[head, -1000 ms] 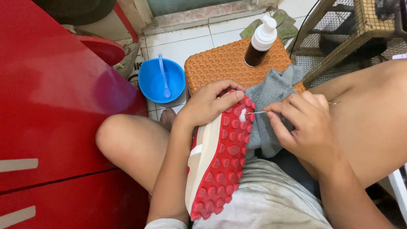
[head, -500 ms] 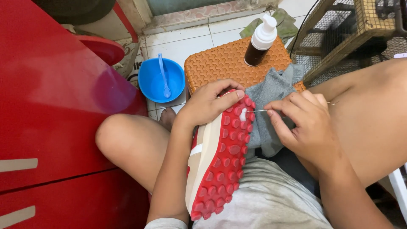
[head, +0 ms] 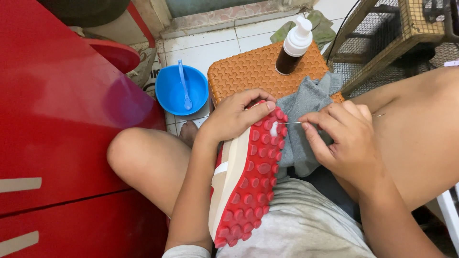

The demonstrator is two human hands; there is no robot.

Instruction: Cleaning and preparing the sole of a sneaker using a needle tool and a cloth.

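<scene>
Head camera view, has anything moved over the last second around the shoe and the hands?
Nothing visibly changed. The left hand still has its grip on the red-soled shoe, and the right hand still pinches the thin needle-like tool at the sole over the grey cloth.

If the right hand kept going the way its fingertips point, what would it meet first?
Probably the shoe: the right hand points leftward along a thin pick toward the red studded sole by the toe, with a grey cloth behind; depth is unclear.
</scene>
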